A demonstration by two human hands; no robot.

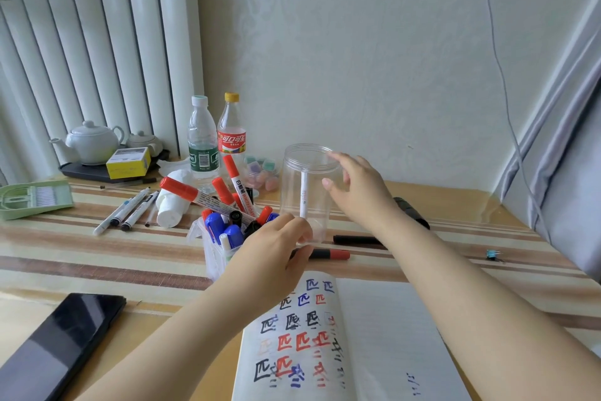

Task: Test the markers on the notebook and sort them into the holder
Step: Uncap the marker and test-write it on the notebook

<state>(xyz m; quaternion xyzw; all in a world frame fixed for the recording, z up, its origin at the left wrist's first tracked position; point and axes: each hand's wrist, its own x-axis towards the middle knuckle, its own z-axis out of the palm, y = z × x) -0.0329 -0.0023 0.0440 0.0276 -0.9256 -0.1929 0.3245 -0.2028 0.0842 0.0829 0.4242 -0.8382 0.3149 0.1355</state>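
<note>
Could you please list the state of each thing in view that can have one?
clear jar: upright, lid off, one white pen inside
white pen: standing in the jar
notebook: open, test marks on left page
marker holder: upright, crowded with markers
red-and-black marker: lying flat
left hand: at jar base
right hand: open, by jar rim

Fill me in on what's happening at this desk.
A person is sorting markers. The right hand is open beside the clear jar, which holds one white pen. The left hand touches the jar's base, next to the crowded marker holder. The open notebook carries red, blue and black test marks.
</note>
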